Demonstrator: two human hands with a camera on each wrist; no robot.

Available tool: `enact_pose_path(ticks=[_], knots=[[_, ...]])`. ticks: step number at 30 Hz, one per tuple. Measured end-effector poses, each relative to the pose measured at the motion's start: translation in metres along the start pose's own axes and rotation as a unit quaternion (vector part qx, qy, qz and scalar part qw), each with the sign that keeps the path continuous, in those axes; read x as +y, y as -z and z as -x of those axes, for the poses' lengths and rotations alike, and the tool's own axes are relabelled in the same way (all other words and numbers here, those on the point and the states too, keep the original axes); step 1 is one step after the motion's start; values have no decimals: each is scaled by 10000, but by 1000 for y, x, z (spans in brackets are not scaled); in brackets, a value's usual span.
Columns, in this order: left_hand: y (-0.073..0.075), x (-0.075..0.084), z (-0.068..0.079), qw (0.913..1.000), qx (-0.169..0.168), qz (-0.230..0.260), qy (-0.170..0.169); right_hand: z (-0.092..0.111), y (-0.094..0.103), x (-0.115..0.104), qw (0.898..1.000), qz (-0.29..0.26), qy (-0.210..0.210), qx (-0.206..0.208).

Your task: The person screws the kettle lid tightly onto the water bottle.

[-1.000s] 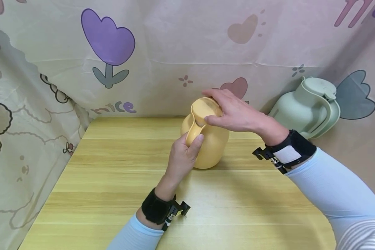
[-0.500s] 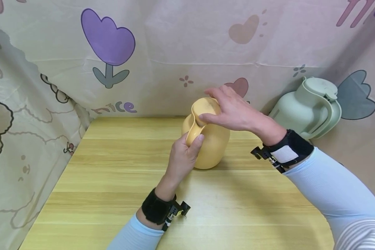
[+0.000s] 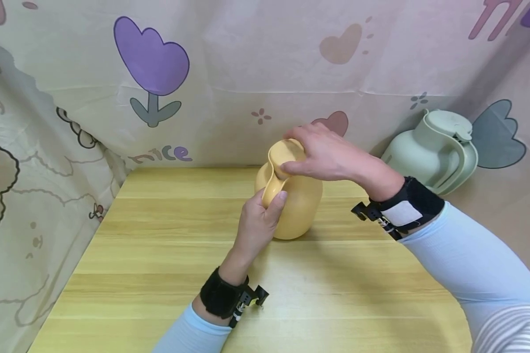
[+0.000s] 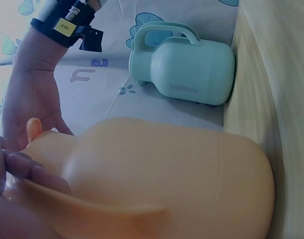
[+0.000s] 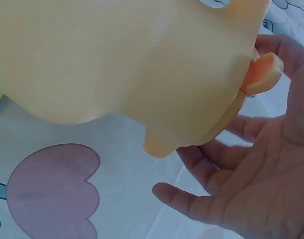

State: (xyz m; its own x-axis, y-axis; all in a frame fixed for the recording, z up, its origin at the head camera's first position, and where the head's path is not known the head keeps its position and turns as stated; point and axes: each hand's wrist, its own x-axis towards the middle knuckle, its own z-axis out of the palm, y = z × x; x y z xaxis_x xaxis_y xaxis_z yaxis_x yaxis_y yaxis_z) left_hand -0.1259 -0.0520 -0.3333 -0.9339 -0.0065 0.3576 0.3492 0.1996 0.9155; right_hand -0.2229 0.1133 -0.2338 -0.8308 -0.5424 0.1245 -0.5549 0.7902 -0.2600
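A yellow thermos jug (image 3: 298,211) stands upright on the wooden table. My left hand (image 3: 260,218) grips its handle (image 3: 272,188), thumb lying along the top. Over the jug's mouth, my right hand (image 3: 324,154) holds the round lid (image 3: 286,153), thumb at the near edge and fingers round the far side. In the right wrist view, the fingers of the right hand (image 5: 241,184) curl at the lid's rim, close to a small orange-lined tab (image 5: 265,74). The left wrist view shows the jug's body (image 4: 161,164) from the handle side; there the left fingers (image 4: 47,179) partly hide its neck.
A pale green thermos jug (image 3: 424,154) of similar shape stands at the back right, behind the right forearm. The wooden table (image 3: 159,235) meets a printed cloth (image 3: 229,59) hung along its back and left side.
My right hand has settled lower over the lid, its fingers drawing in at the far edge and thumb shifting slightly left. The left hand and the yellow jug stay in place.
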Motion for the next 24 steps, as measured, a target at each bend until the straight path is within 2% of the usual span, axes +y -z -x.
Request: enact_pose_path(ticks=[7,10,12,14,18,20,22,24], knots=[[-1,2,2,9999,-53,-19,96,-4,-1,-11,9952,641,-731,66],[-1,3,2,9999,-45,-52,95,-4,-3,-12,9946,687,-769,128],[0,3,3,9999,-52,-56,78,-3,-3,-8,9976,454,-492,154],[0,3,3,10000,-66,-55,49,-1,-2,-2,9999,72,-19,70],[0,3,4,9999,-102,-27,18,3,3,14,9922,-665,907,-532],[0,3,4,9999,-105,-39,19,5,7,20,9861,-916,1060,-898],[-1,-4,3,9999,-111,-62,28,7,10,25,9810,-1107,1074,-1176],[-3,-13,1,9999,-110,-93,14,6,11,28,9791,-1216,1076,-1226]])
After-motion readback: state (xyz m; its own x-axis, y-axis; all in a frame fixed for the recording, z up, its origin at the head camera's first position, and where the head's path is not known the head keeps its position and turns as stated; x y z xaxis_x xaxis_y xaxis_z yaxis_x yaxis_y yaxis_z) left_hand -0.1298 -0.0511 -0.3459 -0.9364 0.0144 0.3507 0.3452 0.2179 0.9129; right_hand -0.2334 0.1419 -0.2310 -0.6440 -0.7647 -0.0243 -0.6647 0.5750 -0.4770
